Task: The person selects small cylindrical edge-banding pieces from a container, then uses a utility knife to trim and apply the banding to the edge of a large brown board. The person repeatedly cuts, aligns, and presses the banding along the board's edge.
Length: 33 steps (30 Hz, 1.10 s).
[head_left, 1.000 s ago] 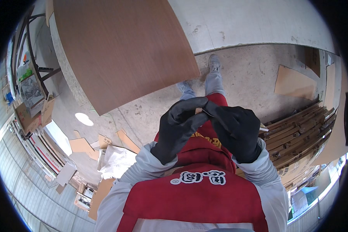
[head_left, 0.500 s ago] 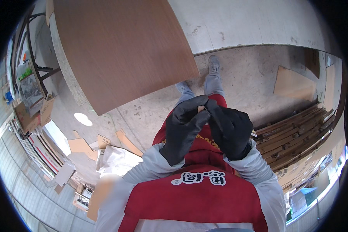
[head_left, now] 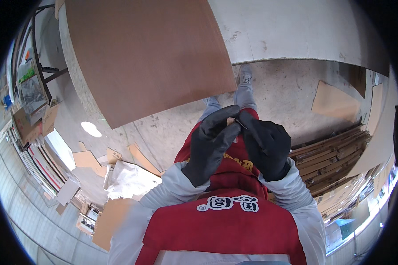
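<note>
Evidently the weak point is the pinch: the left hand [head_left: 211, 148], in a black glove, has its thumb and forefinger closed on a small tan piece [head_left: 231, 120], of which only a sliver shows. The right hand [head_left: 267, 148], gloved alike, has its fingers bunched against the left fingertips; whether they also grip the piece, or something thin beside it, I cannot tell. All this is held in front of the red apron [head_left: 225, 225], clear of the worktop's [head_left: 296, 31] near edge, with the concrete floor [head_left: 287, 88] below. A slip of the thick glove tips could therefore drop the piece near the shoes [head_left: 246, 77], where its dull colour would make it hard to spot; cardboard scraps [head_left: 88, 161] lie farther off to the left. Pulling too hard might tear it or snag a glove, since the fingers hide most of it. The brown wood-grain panel [head_left: 150, 62] juts past the worktop's near edge, so leaning forward or jerking the hands up could knock its overhanging corner and shift it.
</note>
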{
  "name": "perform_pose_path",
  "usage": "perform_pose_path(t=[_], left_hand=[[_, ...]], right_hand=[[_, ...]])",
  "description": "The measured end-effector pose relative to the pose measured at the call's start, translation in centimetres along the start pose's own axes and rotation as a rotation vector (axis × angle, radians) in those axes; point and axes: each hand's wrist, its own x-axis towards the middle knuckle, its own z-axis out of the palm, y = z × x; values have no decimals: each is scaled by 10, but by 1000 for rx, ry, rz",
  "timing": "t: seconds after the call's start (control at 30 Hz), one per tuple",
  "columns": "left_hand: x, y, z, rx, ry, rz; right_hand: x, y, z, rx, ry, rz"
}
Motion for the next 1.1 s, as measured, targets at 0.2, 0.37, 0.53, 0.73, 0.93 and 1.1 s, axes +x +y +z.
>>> perform_pose_path(t=[0.2, 0.37, 0.53, 0.73, 0.93, 1.1], left_hand=[[2, 4, 1, 3, 16, -11], [2, 4, 0, 76, 5, -3], [2, -1, 0, 115, 33, 26], [2, 0, -1, 115, 15, 9], [5, 3, 0, 4, 55, -34], [7, 1, 1, -215, 114, 41]], right_hand=[[5, -1, -5, 36, -42, 6], [6, -1, -3, 19, -43, 13], [5, -3, 1, -21, -24, 27], [1, -1, 4, -43, -5, 38], [1, 1, 7, -32, -8, 68], [9, 5, 2, 57, -105, 249]])
